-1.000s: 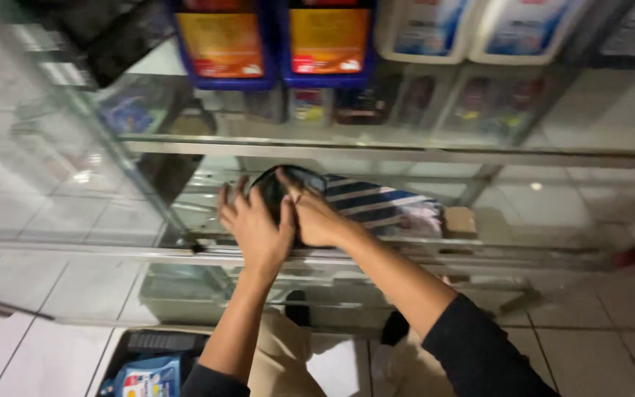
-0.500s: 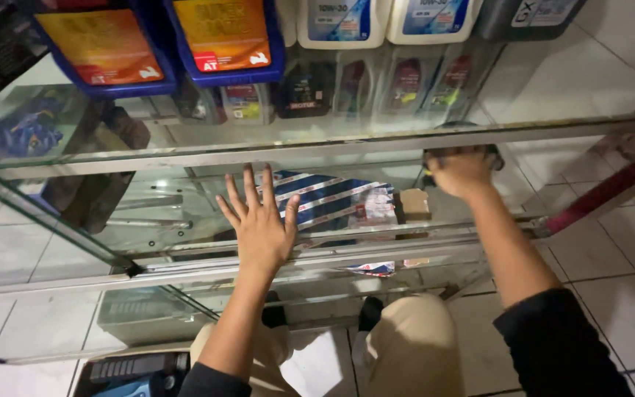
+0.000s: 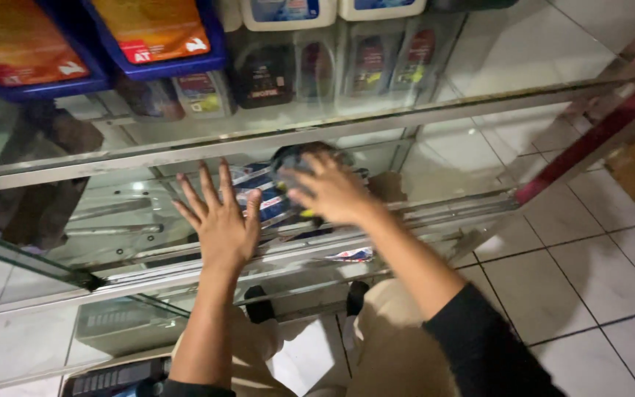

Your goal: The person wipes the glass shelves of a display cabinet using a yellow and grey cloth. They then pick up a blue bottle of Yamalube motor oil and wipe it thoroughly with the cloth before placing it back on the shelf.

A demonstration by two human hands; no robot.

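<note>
My left hand (image 3: 222, 224) lies flat with its fingers spread on the glass of a display cabinet (image 3: 406, 117). My right hand (image 3: 330, 190) is blurred, fingers apart, just right of it on the same glass. Under the two hands sits a blue and white striped package (image 3: 266, 192). A dark rounded object (image 3: 299, 154) shows just beyond my right fingertips. Whether my right hand touches either one is unclear through the glass. A small brown box (image 3: 387, 185) stands to the right of my right hand.
Blue trays (image 3: 152, 33) with orange packets and a row of small bottles and boxes (image 3: 310, 66) fill the upper shelf. A red post (image 3: 589, 140) edges the cabinet at right, beside white floor tiles (image 3: 575, 257). A white paper (image 3: 306, 353) rests on my lap.
My right hand has come back left from the small brown box to the striped package. My left hand stays spread on the glass. The view has shifted left and closer.
</note>
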